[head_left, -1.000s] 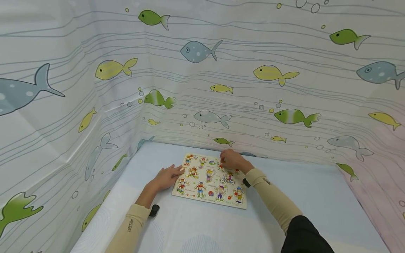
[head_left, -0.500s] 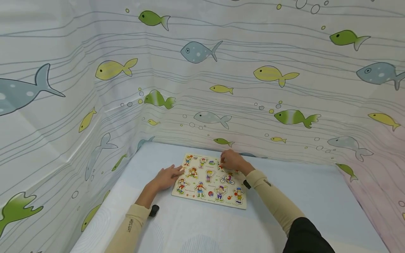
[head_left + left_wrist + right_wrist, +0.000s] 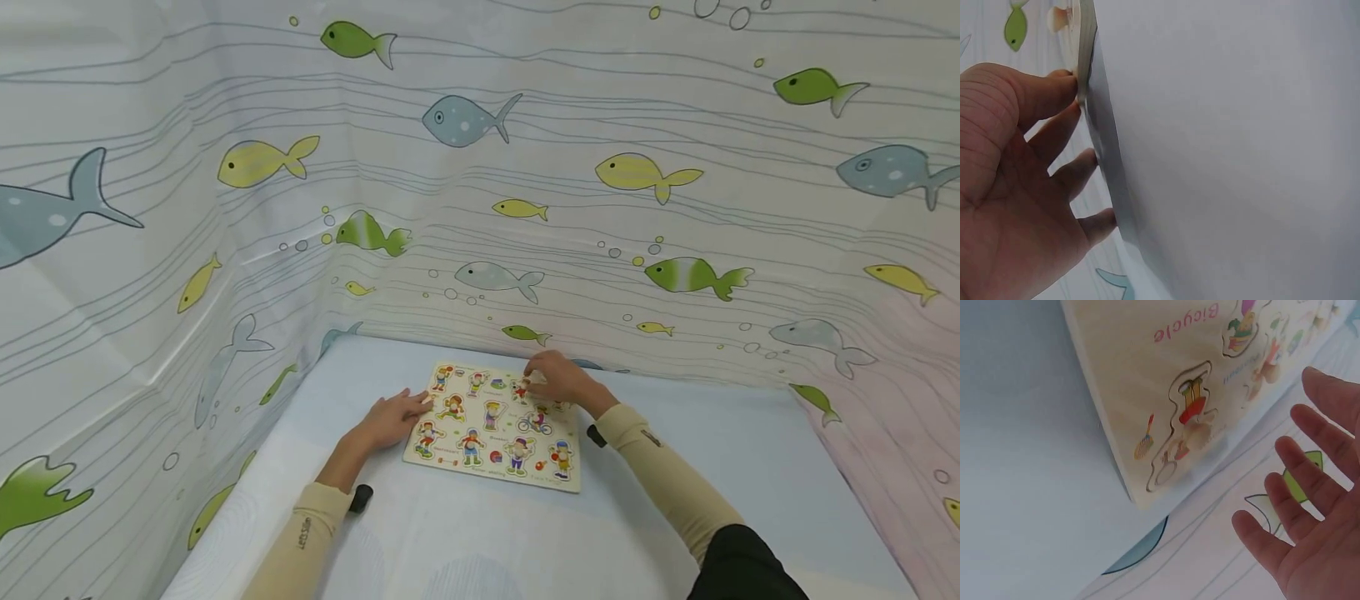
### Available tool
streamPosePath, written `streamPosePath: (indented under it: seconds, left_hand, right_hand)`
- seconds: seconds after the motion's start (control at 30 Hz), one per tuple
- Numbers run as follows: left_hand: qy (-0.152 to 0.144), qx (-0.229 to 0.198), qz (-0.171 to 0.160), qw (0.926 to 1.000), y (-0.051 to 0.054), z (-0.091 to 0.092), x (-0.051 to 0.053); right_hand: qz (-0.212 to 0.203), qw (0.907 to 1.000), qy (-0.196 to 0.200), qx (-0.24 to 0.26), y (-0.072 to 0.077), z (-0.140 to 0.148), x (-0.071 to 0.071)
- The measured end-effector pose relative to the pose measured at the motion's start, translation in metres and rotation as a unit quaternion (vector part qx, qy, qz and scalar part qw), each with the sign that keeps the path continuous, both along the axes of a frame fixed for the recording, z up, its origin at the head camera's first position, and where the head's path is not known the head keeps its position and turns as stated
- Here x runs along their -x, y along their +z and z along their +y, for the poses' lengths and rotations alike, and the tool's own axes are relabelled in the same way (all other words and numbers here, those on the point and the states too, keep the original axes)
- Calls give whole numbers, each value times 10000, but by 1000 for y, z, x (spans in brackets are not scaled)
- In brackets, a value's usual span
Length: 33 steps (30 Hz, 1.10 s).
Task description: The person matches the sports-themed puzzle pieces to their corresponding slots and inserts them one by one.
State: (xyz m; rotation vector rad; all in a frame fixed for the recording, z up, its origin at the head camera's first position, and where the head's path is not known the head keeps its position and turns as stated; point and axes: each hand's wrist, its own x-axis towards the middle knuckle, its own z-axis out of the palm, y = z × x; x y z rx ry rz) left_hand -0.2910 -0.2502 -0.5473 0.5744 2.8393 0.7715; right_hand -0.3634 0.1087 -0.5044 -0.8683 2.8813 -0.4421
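Note:
A cream wooden peg puzzle board [image 3: 480, 475] lies flat, with painted sports figures set in it. In the head view my left hand [image 3: 386, 421] rests at its left edge, fingertips on the board. The left wrist view shows the left thumb [image 3: 1054, 94] against the board's side edge [image 3: 1087, 44] and other fingertips near the table surface. My right hand [image 3: 561, 379] is over the board's far right part, beside a figure piece [image 3: 521, 390]. In the right wrist view its fingers [image 3: 1307, 469] are spread and hold nothing. A racket-player piece [image 3: 1192, 412] with a round wooden knob sits in its cutout.
White cloth printed with fish [image 3: 498, 279] rises behind the board and on the left. The pale table surface [image 3: 675, 450] extends around the board. Black wrist-camera parts [image 3: 362, 498] show beside both forearms.
My right hand has drawn slightly up and right, and more of the figure beside its fingertips shows. The left hand stays at the board's edge. The head view has shifted a little.

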Motion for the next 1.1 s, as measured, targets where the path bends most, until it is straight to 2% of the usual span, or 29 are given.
streamPosePath:
  seconds: [0.23, 0.47, 0.77, 1.1]
  left_hand:
    - [-99, -41, 4, 9999, 0, 0, 0]
    - [-29, 110, 60, 9999, -6, -3, 0]
    - [-72, 144, 335, 9993, -11, -8, 0]
    - [-184, 226, 479, 9984, -9, -14, -5]
  right_hand:
    - [145, 9999, -38, 40, 8, 15, -10]
    - [550, 9984, 105, -55, 17, 32, -31]
    - [940, 9956, -22, -42, 23, 55, -58]
    - [1234, 9919, -311, -22, 29, 84, -81]
